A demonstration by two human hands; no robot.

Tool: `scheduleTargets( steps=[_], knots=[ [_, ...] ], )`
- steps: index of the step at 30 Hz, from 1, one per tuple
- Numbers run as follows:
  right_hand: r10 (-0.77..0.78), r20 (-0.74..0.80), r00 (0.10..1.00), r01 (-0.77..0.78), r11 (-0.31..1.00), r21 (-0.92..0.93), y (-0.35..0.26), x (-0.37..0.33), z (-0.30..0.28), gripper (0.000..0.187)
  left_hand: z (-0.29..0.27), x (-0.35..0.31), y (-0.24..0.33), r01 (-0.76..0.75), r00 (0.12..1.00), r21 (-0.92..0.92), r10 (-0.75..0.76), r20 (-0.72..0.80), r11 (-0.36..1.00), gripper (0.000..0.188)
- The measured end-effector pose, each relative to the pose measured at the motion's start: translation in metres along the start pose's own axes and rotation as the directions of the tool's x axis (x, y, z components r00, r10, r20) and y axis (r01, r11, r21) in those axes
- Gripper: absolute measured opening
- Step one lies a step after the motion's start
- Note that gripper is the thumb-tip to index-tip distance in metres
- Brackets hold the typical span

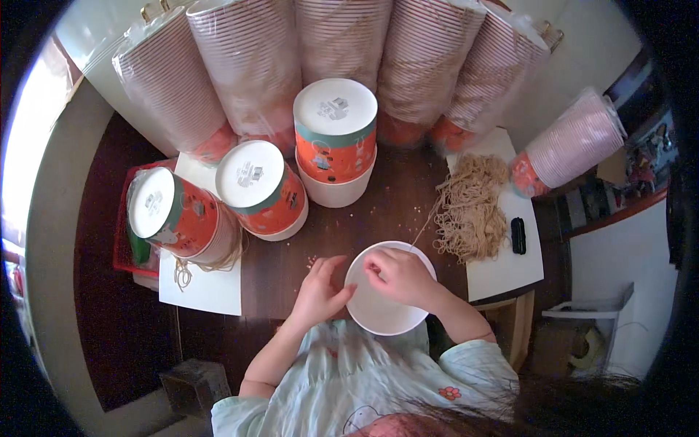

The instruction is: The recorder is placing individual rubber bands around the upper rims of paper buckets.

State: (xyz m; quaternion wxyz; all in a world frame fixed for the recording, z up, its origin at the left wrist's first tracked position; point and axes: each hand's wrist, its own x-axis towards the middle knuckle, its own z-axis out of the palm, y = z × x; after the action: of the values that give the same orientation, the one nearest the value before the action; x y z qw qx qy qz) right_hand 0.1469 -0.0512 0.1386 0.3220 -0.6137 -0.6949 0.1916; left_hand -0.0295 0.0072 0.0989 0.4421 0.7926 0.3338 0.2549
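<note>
A white paper tub (378,313) stands mouth up at the table's front edge, against my clothing. Over its mouth, my right hand (397,275) is closed with curled fingers. A thin strand of string (421,234) runs from a tangled tan heap of string (472,211) to this hand; the pinched end is hidden by the fingers. At the tub's left rim my left hand (324,291) is open, thumb and fingers apart, with nothing visible in it. Upside-down orange and green printed tubs (335,156) stand beyond, in short stacks.
Tall plastic-wrapped stacks of tubs (338,44) line the back. Another wrapped stack (571,142) leans at the far right. A black object (518,235) lies on white card (528,269) beside the string. At left, a red basket (124,240) stands behind a printed stack (193,226) with string loops.
</note>
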Motion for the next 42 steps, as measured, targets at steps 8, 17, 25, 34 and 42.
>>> scheduleTargets(
  steps=[8,17,25,34,42],
  knots=[
    [0.036,0.073,0.997,-0.032,0.998,-0.055,0.020,-0.007,0.024,0.009,0.019,-0.013,-0.032,0.205,0.979,-0.331,-0.187,0.084,0.921,0.036],
    [0.000,0.103,0.995,0.013,0.992,-0.129,0.023,-0.007,0.036,0.009,0.016,-0.013,-0.022,0.211,0.977,-0.307,-0.191,0.093,0.928,0.034],
    [0.038,0.116,0.993,-0.024,0.992,-0.123,0.022,-0.005,0.037,0.010,0.015,-0.012,-0.018,0.202,0.979,-0.276,-0.186,0.082,0.940,0.033],
    [0.038,0.080,0.996,-0.028,0.992,-0.121,0.023,-0.005,0.040,0.010,0.017,-0.014,-0.020,0.200,0.980,-0.291,-0.186,0.077,0.935,0.033],
    [0.014,0.026,1.000,-0.011,0.995,-0.100,0.023,-0.004,0.040,0.010,0.020,-0.015,-0.024,0.180,0.984,-0.273,-0.171,0.056,0.945,0.033]
  ],
)
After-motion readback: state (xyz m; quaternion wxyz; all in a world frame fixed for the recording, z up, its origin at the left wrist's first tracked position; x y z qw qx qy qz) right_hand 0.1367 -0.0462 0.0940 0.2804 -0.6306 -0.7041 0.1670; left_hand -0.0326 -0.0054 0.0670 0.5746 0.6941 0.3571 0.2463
